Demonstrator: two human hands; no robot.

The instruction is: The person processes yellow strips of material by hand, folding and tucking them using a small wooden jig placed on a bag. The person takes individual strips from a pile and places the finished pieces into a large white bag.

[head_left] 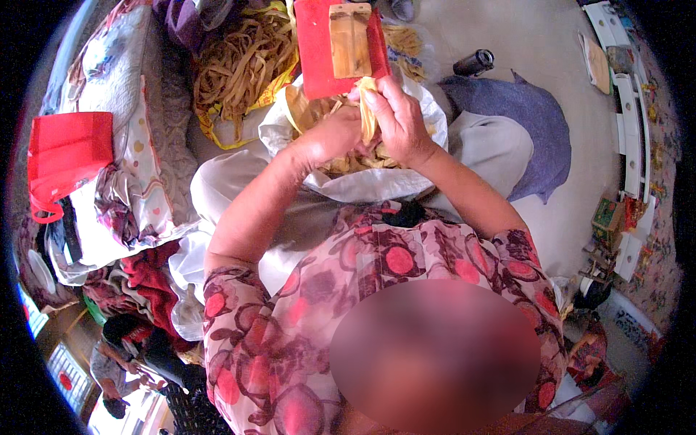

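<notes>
Between thumb and fingers my right hand [404, 119] pinches a pale yellow, ribbon-like strip [368, 119]. Close beside it, my left hand [335, 136] has its fingers curled at the strip's lower part; their tips are hidden, so what they grip does not show. Both hands are above a white sack [391, 185] on my lap, its top rolled open around more yellowish strips [348, 165]. Just beyond my hands, a wooden block [349, 45] lies on a red board or folder [315, 61].
A yellow bag [217, 138] full of long tan strips [243, 61] stands far left. A dark bottle [475, 63] and grey-blue cloth [540, 130] are right. The bed [123, 101] and a red bag [71, 154] border the left; another person [130, 355] is lower left.
</notes>
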